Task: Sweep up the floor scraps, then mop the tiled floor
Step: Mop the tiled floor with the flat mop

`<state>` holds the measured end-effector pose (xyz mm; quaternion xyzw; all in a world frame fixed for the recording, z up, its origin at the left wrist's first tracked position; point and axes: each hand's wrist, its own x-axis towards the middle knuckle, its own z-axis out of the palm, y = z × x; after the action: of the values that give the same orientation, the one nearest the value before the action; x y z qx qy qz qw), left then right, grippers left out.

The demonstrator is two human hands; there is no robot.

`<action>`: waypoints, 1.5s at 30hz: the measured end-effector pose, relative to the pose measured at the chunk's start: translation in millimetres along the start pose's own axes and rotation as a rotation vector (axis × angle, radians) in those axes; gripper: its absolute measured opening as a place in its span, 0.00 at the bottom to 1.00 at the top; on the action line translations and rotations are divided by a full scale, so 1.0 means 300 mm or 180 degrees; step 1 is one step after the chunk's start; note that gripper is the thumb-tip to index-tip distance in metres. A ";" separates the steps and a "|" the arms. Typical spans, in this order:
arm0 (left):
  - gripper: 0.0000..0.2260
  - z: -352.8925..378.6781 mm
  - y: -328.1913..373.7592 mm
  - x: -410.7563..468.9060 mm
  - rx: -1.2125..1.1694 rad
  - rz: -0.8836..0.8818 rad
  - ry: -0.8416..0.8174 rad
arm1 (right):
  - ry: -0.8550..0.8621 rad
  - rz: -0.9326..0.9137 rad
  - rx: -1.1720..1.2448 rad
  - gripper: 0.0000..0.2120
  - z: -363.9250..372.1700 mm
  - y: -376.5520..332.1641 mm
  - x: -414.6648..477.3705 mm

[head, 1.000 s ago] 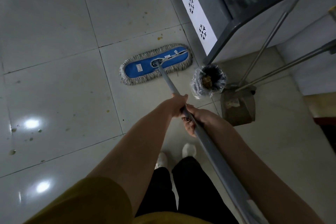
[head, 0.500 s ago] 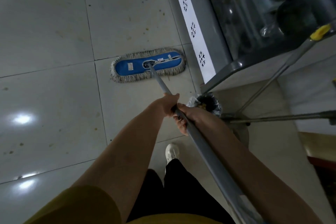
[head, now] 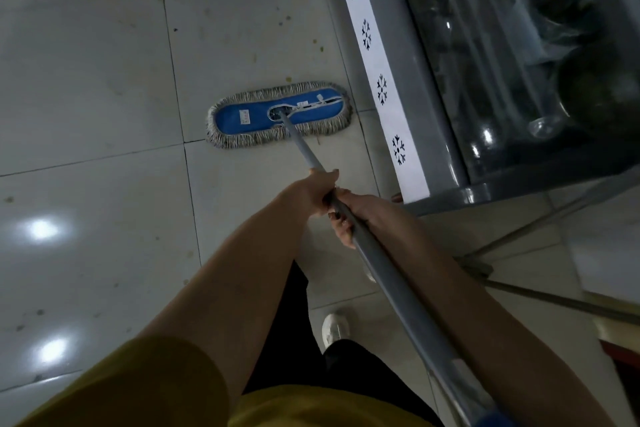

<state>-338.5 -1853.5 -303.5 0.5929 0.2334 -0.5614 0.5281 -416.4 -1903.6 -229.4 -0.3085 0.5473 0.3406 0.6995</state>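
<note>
A flat mop head [head: 278, 114], blue on top with a grey fringe, lies flat on the pale tiled floor [head: 97, 87] beside the cabinet's base. Its grey metal handle [head: 381, 263] runs down and right toward me. My left hand [head: 311, 192] grips the handle from the left, higher up the pole. My right hand [head: 356, 215] grips it just below, from the right. Small dark specks dot the tiles around the mop.
A grey glass-fronted cabinet [head: 436, 121] with a white snowflake strip [head: 381, 87] stands on the right. Two thin metal poles [head: 540, 298] slant across the floor at the lower right. My white shoe [head: 334, 328] and black trousers show below my arms.
The mop head has slid forward along the cabinet base, away from me, with both hands still on the handle. The lined bin and dustpan have dropped out of sight as the view shifted.
</note>
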 end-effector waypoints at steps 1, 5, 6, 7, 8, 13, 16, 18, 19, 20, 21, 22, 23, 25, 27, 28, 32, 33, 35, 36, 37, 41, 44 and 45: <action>0.21 -0.019 0.059 0.016 0.0038 -0.0030 0.0020 | 0.0020 0.0004 -0.0003 0.24 0.031 -0.055 0.013; 0.21 -0.108 0.299 0.080 0.0172 -0.0063 0.0047 | -0.0004 -0.0004 0.0058 0.25 0.160 -0.271 0.063; 0.21 -0.127 0.354 0.093 0.0188 -0.0039 0.0042 | -0.0045 -0.0003 0.0079 0.25 0.185 -0.320 0.075; 0.22 -0.142 0.405 0.106 0.0224 -0.0006 0.0048 | -0.0106 0.0002 0.0126 0.25 0.209 -0.367 0.086; 0.22 -0.153 0.447 0.120 0.0268 0.0031 0.0076 | -0.0161 0.0000 0.0191 0.24 0.231 -0.408 0.096; 0.21 -0.193 0.530 0.170 0.0483 0.0157 0.0219 | -0.0238 -0.0057 0.0346 0.23 0.285 -0.504 0.145; 0.21 -0.203 0.513 0.169 0.0440 0.0154 0.0202 | -0.0272 -0.0021 0.0384 0.23 0.287 -0.481 0.160; 0.20 -0.204 0.487 0.152 0.0376 0.0173 0.0175 | -0.0263 -0.0054 0.0401 0.24 0.283 -0.449 0.169; 0.19 -0.203 0.469 0.142 0.0330 0.0176 0.0151 | -0.0273 -0.0092 0.0418 0.24 0.279 -0.430 0.173; 0.17 -0.205 0.447 0.132 0.0261 0.0160 0.0119 | -0.0299 -0.0119 0.0422 0.24 0.275 -0.407 0.174; 0.14 -0.204 0.422 0.120 0.0170 0.0130 0.0071 | -0.0336 -0.0137 0.0423 0.23 0.265 -0.379 0.174; 0.11 -0.202 0.399 0.107 0.0069 0.0089 0.0036 | -0.0375 -0.0144 0.0421 0.22 0.256 -0.352 0.172; 0.10 -0.200 0.369 0.095 -0.0012 0.0066 0.0029 | -0.0396 -0.0158 0.0430 0.21 0.244 -0.318 0.169; 0.09 -0.192 0.304 0.074 -0.0087 0.0073 0.0054 | -0.0390 -0.0219 0.0402 0.19 0.221 -0.251 0.162; 0.08 -0.176 0.222 0.043 -0.0120 0.0096 0.0028 | -0.0396 -0.0266 0.0363 0.19 0.196 -0.170 0.147; 0.08 -0.167 0.180 0.031 -0.0134 0.0101 0.0023 | -0.0412 -0.0283 0.0362 0.18 0.180 -0.129 0.142; 0.08 -0.138 0.008 -0.022 -0.0079 -0.0121 -0.0153 | -0.0512 -0.0321 0.0238 0.18 0.105 0.041 0.106; 0.09 -0.130 -0.030 -0.038 -0.0123 -0.0237 -0.0229 | -0.0566 -0.0313 0.0256 0.18 0.091 0.079 0.095; 0.11 -0.112 -0.099 -0.062 -0.0287 -0.0359 -0.0313 | -0.0687 -0.0281 0.0363 0.18 0.059 0.151 0.071; 0.11 -0.103 -0.128 -0.072 -0.0316 -0.0380 -0.0332 | -0.0728 -0.0259 0.0429 0.18 0.044 0.184 0.063; 0.10 -0.095 -0.153 -0.082 -0.0309 -0.0392 -0.0348 | -0.0745 -0.0232 0.0491 0.17 0.030 0.213 0.055; 0.09 -0.082 -0.215 -0.112 -0.0402 -0.0411 -0.0408 | -0.0679 -0.0155 0.0704 0.12 -0.019 0.298 0.013; 0.06 -0.079 -0.221 -0.121 -0.0612 -0.0399 -0.0403 | -0.0671 -0.0155 0.0723 0.14 -0.037 0.314 -0.016; 0.06 -0.074 -0.218 -0.117 -0.0659 -0.0370 -0.0354 | -0.0674 -0.0165 0.0673 0.16 -0.033 0.308 -0.019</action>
<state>-395.2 -1800.8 -299.4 0.4886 0.2944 -0.5960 0.5651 -498.2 -1858.9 -231.4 -0.2095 0.4951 0.2935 0.7904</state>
